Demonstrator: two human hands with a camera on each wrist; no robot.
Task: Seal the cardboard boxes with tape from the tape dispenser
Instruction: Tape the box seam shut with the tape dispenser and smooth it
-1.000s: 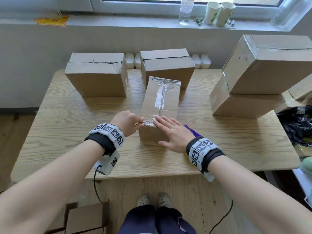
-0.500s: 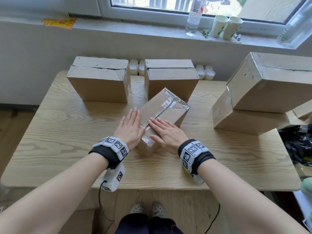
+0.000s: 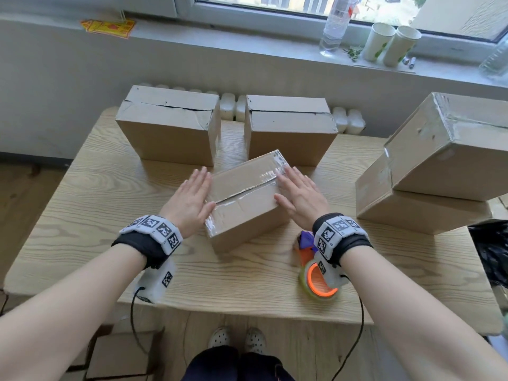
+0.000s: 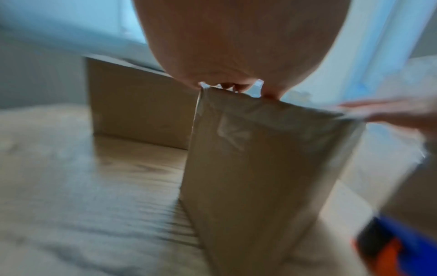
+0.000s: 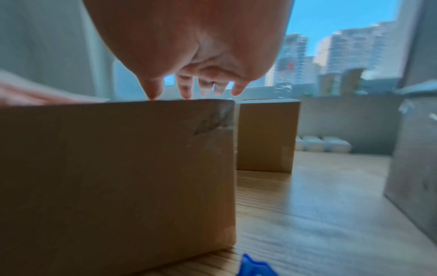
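A small cardboard box point(image 3: 244, 199) with clear tape along its top seam lies at an angle in the middle of the table point(image 3: 82, 215). My left hand point(image 3: 191, 195) lies flat against its left end, fingers straight. My right hand point(image 3: 298, 192) lies flat on its right end, fingers straight over the taped edge. In the left wrist view the box point(image 4: 260, 158) stands below my palm; in the right wrist view my fingertips point(image 5: 189, 91) touch the box point(image 5: 118, 177) top. The tape dispenser point(image 3: 316, 270), purple and orange with a roll of clear tape, lies on the table under my right wrist.
Two boxes with untaped seams stand at the back: one at left point(image 3: 170, 125), one at centre point(image 3: 288, 127). Two stacked taped boxes point(image 3: 439, 160) fill the right side. A bottle point(image 3: 334, 26) and paper cups point(image 3: 390, 44) stand on the windowsill.
The small box has turned from pointing away from me to lying nearly crosswise. My hands moved apart from its near end to its two ends, and the dispenser came into view.
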